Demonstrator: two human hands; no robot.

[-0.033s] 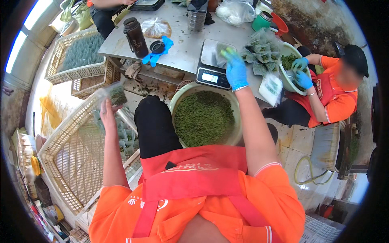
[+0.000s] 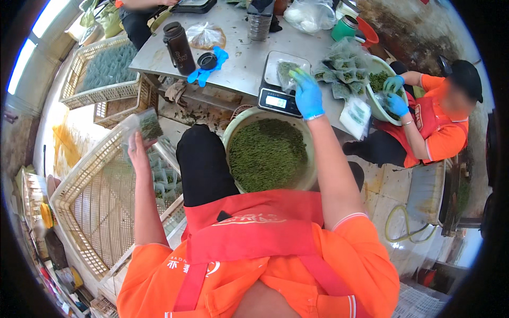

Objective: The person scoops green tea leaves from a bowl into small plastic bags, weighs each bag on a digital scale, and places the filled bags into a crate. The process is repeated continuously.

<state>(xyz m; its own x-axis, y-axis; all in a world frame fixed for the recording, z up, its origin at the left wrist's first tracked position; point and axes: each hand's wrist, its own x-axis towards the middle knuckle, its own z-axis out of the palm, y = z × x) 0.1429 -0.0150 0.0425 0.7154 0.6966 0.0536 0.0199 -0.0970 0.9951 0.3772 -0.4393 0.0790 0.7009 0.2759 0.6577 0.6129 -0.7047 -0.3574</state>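
Note:
My left hand (image 2: 139, 153), bare, pinches a clear plastic bag (image 2: 150, 126) with green buds or seeds in its corner, above a large cream plastic crate (image 2: 87, 206). Inside that crate, similar filled bags (image 2: 164, 177) lie along the side nearer my leg. My right hand (image 2: 308, 95), in a blue glove with yellow-green fingertips, has its fingers stretched out beside another filled bag (image 2: 285, 70). That bag rests on the pan of a digital scale (image 2: 279, 102) with a lit display. Between my knees stands a pale round tub (image 2: 312, 159) full of small green buds or seeds (image 2: 268, 153).
Filled bags (image 2: 344, 66) and a stack of flat bags (image 2: 354, 116) lie on the metal table (image 2: 233, 58). A dark flask (image 2: 179, 47) stands farther left. On the right, a co-worker's gloved hands (image 2: 395, 95) work over another tub (image 2: 377, 63). Crates (image 2: 101, 98) stand at the far left.
The bag on the scale has settled from a blur and lies slightly lower. My right fingers have drawn down a little. My left hand, with its bag, has shifted slightly left and down.

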